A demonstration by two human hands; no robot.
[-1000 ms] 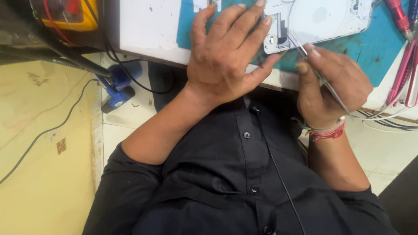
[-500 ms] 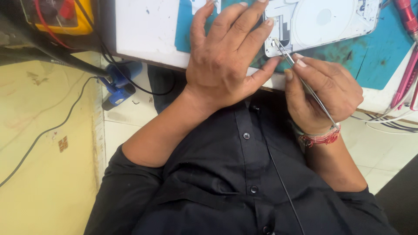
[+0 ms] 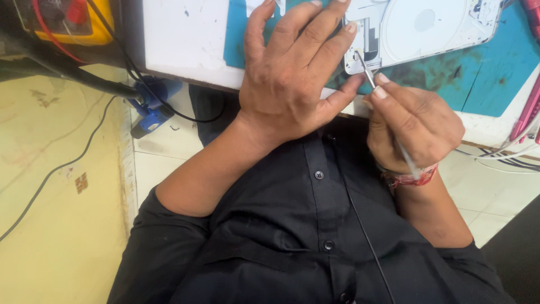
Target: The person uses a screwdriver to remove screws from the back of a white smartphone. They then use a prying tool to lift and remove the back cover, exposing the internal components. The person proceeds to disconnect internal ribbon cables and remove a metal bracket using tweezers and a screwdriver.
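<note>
My left hand (image 3: 292, 73) lies flat on the teal work mat (image 3: 478, 73), its fingertips pressing on the left end of an opened white phone body (image 3: 427, 28). My right hand (image 3: 413, 126) pinches slim metal tweezers (image 3: 365, 67). The tweezers' tip touches the lower left corner of the phone body, just beside my left thumb. A red thread band circles my right wrist.
The mat sits on a white bench (image 3: 185, 39). A yellow meter (image 3: 73, 19) with red leads stands at the top left. Pink-handled tools (image 3: 526, 107) lie at the right edge. Black cables and a blue object (image 3: 152, 104) are on the floor below.
My right hand has shifted down and left, bringing the tweezers' tip onto the phone's lower left corner. My left hand stays pressed on the phone.
</note>
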